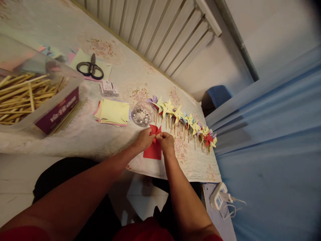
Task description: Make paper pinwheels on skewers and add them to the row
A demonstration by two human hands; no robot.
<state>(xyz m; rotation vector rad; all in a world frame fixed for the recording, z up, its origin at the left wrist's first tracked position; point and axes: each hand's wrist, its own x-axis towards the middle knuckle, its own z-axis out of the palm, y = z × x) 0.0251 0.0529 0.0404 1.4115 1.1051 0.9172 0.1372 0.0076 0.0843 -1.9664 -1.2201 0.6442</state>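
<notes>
Near the table's front edge, my left hand [144, 139] and my right hand [165, 142] pinch a red paper pinwheel [155, 130] from both sides. Its folded blades stick up beyond my fingertips. Below it lies a flat red paper sheet [152, 152], partly under my hands. Just past my left hand sits a round clear container [141, 115] of small shiny metal pieces. A long row of finished paper pinwheels [178, 114] on thin sticks, mostly pale yellow, runs off to the right. My fingers hide the pinwheel's centre.
At the left stands a plastic bin [87, 80] beside black-handled scissors [90, 69] on paper. A stack of yellow and pink paper [114, 112] lies nearer, with small white boxes [109, 88] behind it. A blue curtain [271, 140] hangs right, near a power strip [219, 197].
</notes>
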